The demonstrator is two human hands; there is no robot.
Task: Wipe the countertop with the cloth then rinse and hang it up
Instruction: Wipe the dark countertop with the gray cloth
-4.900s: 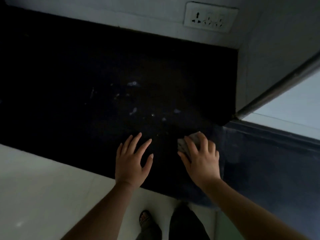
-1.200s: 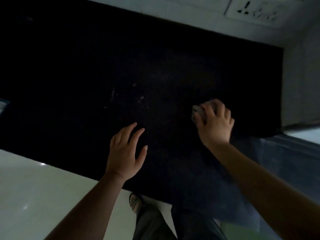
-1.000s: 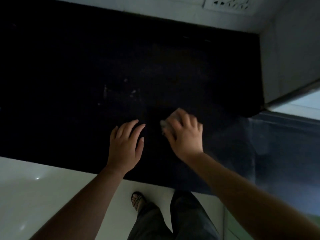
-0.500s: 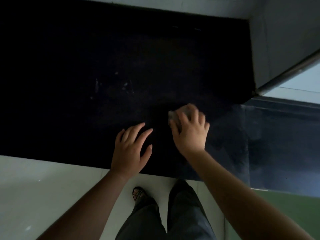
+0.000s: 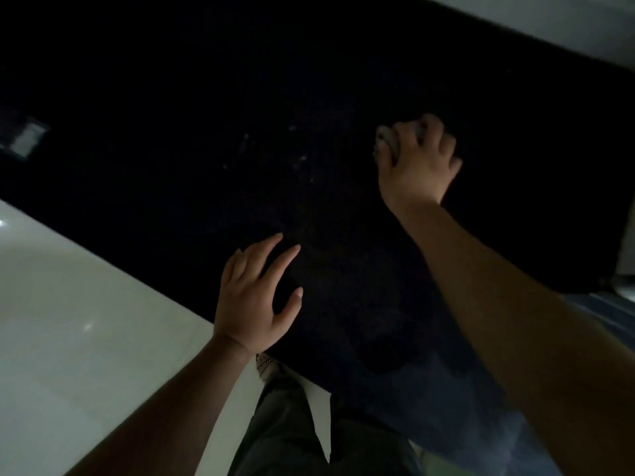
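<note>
My right hand (image 5: 417, 163) is stretched out over the black countertop (image 5: 178, 97), up toward one o'clock from where I stand; its fingers are curled down and closed over the cloth (image 5: 386, 137), a small pale-grey wad pressed against the dark surface, with only a bit of it peeping out at the thumb side and between the knuckles — the rest lies hidden under my palm. My left hand (image 5: 256, 297) rests nearer to me, at about eleven o'clock and close to the counter's front edge; it lies flat and open, fingers spread and pointing toward one o'clock, thumb splayed to the right, holding nothing. The two hands are well apart, the right one farther out than the left. Between them, around twelve o'clock, a few faint pale specks and smears (image 5: 302, 159) show on the stone; they are too dim for me to say what they are. At nine o'clock a small light patch (image 5: 27, 139) glints near the far left of the counter — I cannot tell what it is. The pale floor (image 5: 68, 321) spreads out at seven o'clock below the counter edge; my dark trousers (image 5: 292, 434) and one patterned shoe (image 5: 264, 362) show at six o'clock; a light wall (image 5: 567, 32) runs behind the counter at two o'clock.
</note>
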